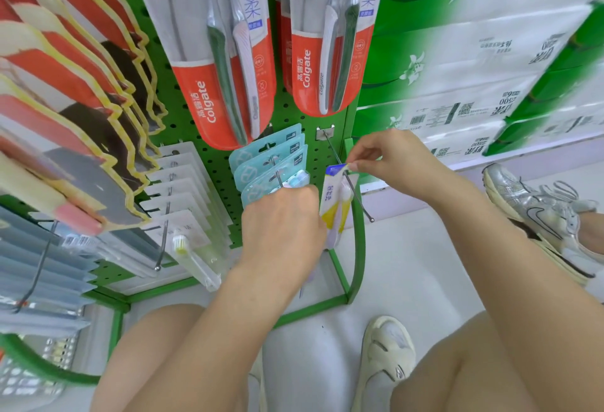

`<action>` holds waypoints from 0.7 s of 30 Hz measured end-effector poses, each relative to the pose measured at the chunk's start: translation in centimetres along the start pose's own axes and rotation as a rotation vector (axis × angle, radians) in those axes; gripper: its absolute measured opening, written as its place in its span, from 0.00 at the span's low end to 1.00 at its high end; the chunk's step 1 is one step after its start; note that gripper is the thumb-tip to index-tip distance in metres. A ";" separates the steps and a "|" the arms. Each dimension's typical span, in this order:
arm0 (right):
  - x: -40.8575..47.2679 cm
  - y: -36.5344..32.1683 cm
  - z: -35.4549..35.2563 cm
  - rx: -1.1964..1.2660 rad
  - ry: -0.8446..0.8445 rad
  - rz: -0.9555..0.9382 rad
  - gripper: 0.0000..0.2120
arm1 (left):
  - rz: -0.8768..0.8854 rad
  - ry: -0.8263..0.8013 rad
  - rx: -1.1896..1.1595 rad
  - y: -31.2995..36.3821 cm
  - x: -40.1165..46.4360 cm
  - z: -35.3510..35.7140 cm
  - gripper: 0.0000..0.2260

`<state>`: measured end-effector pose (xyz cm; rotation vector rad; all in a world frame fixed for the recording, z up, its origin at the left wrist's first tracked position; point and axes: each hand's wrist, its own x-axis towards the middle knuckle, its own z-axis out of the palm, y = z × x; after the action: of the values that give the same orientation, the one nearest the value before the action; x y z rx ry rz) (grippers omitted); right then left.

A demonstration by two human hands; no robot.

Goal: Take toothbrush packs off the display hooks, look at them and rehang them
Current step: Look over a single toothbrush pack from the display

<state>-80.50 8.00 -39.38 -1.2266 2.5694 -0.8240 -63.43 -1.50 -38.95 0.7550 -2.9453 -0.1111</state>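
1. At the lower right corner of the green pegboard rack (196,123), a yellow-and-white toothbrush pack (336,199) hangs from the bare metal display hook (349,179), its blue top edge at about the middle of the hook's shaft.
2. The pack's long axis runs almost straight down, with a slight tilt, while the hook slants out from its pegboard mount toward the viewer and ends in a small ball tip beyond the pack.
3. The right hand (389,159) pinches the pack's blue top edge between thumb and forefinger, right where card meets hook; it is the nearer hand to the hang hole and looks to be the one steering.
4. The left hand (282,218) is seen from the back, its fingers curled against the pack's lower left side; whether they truly grip it or only steady it cannot be told from this angle.
5. By the look of it, the pack is either being slid on or off; either way it must travel along the hook's slanted line, not sideways.
6. Just left of the left hand hang light blue toothbrush packs (271,163) on their own hook, close enough to be brushed.
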 end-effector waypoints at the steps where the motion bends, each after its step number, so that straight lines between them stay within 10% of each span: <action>1: 0.5 -0.1 0.2 -0.010 0.015 0.006 0.01 | 0.006 -0.003 -0.014 0.0 -0.1 0.0 0.13; 21: 5.9 0.1 4.8 -0.113 0.420 0.056 0.08 | -0.030 0.009 -0.127 -0.9 0.4 -0.5 0.13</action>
<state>-82.57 1.61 -43.00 -1.1001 3.0017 -1.0326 -63.25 -2.51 -38.47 0.7798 -2.8854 -0.2933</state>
